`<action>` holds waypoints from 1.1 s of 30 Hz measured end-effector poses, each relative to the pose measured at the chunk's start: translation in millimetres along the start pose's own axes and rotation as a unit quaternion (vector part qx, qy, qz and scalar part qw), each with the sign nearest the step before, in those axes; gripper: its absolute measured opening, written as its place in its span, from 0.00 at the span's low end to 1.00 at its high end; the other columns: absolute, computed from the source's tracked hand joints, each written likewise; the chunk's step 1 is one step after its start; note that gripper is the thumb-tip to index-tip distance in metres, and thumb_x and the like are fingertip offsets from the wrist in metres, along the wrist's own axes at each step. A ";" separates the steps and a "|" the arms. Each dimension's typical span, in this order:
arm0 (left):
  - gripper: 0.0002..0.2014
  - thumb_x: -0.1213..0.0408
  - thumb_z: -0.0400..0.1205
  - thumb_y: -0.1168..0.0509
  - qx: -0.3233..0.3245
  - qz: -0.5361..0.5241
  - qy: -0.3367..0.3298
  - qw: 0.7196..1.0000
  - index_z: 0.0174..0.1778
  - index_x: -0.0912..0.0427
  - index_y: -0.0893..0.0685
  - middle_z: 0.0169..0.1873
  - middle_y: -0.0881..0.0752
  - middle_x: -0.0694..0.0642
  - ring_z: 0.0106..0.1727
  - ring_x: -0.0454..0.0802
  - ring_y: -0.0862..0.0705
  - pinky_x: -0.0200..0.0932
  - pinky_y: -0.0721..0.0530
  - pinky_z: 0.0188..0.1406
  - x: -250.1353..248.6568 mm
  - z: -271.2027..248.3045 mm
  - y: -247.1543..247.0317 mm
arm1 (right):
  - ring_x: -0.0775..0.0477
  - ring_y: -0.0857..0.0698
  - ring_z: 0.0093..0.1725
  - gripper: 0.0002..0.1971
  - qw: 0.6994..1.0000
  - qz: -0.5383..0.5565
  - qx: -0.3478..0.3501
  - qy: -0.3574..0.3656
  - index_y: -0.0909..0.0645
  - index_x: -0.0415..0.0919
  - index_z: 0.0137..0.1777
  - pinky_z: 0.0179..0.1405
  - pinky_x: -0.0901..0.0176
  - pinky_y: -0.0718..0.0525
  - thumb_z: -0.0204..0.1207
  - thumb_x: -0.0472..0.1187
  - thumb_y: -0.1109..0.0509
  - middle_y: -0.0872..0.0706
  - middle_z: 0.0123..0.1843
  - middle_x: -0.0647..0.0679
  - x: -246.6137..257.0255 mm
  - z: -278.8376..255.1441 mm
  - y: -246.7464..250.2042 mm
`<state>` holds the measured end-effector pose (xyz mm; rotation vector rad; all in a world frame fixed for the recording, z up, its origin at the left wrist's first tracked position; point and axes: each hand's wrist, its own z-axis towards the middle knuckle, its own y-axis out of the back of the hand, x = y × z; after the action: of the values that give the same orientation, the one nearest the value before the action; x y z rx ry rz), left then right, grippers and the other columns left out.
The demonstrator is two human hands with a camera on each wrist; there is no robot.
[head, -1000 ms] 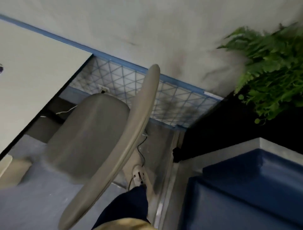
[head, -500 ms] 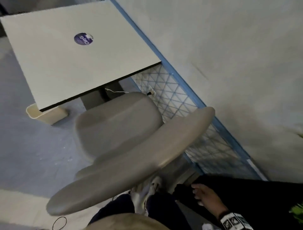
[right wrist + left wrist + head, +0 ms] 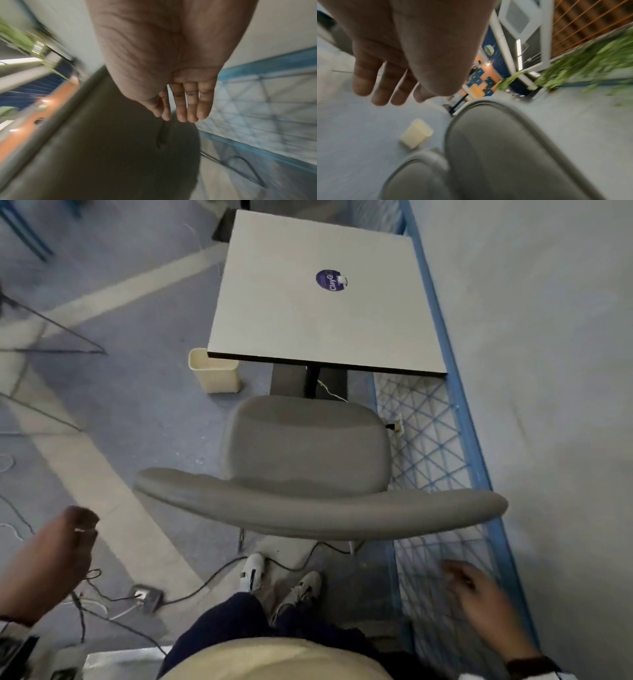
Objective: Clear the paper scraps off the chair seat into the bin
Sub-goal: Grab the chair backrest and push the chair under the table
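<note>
A grey chair stands in front of me, its backrest [image 3: 318, 508] nearest and its seat [image 3: 308, 446] beyond. I can make out no paper scraps on the visible part of the seat. A cream bin [image 3: 214, 371] stands on the floor left of the table, also seen in the left wrist view as the bin [image 3: 417, 133]. My left hand [image 3: 82, 523] hangs low at the left of the chair with relaxed fingers [image 3: 383, 88] and holds nothing. My right hand [image 3: 457, 573] hovers behind the backrest's right end, its fingers [image 3: 181, 108] straight and empty.
A white table [image 3: 322, 320] with a purple sticker stands past the chair, against the wall. A blue-patterned floor strip [image 3: 424, 446] runs along the right. Cables and a floor socket box [image 3: 147, 597] lie at the lower left. My shoes [image 3: 253, 571] are just behind the chair.
The head view has swung round to face the chair squarely from behind. Both hands have come into view, the left one newly at the lower left.
</note>
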<state>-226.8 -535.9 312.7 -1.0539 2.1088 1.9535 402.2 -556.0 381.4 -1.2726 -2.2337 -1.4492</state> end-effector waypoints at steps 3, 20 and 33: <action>0.14 0.76 0.79 0.30 -0.126 0.049 -0.138 0.981 0.54 0.58 0.25 0.45 0.20 0.66 0.45 0.71 0.20 0.66 0.22 0.47 -111.4 -28.1 39.7 | 0.47 0.13 0.48 0.04 0.989 -0.031 -0.086 0.120 0.17 0.50 0.47 0.38 0.65 0.25 0.83 0.40 0.29 0.11 0.45 0.51 54.3 -20.1 36.6; 0.41 0.17 0.74 0.62 0.097 0.268 -0.445 0.849 0.59 0.43 0.19 0.42 0.08 0.51 0.43 0.58 0.10 0.53 0.14 0.43 -279.8 -40.2 -51.0 | 0.47 0.13 0.48 0.37 0.820 -0.412 -0.012 0.397 0.24 0.60 0.61 0.47 0.46 0.16 0.72 0.84 0.59 0.12 0.49 0.56 148.5 23.8 -40.5; 0.41 0.17 0.73 0.58 0.037 0.275 -0.446 0.851 0.54 0.44 0.13 0.30 0.11 0.52 0.30 0.56 0.16 0.45 0.18 0.31 -298.1 -8.0 -54.9 | 0.43 0.12 0.44 0.39 0.802 -0.421 -0.041 0.422 0.22 0.57 0.51 0.43 0.47 0.16 0.70 0.85 0.62 0.09 0.44 0.54 166.1 61.1 -36.8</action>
<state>31.7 -414.5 414.7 0.5166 1.9398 1.9261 290.0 -419.6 420.0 0.4964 -2.0588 -1.8288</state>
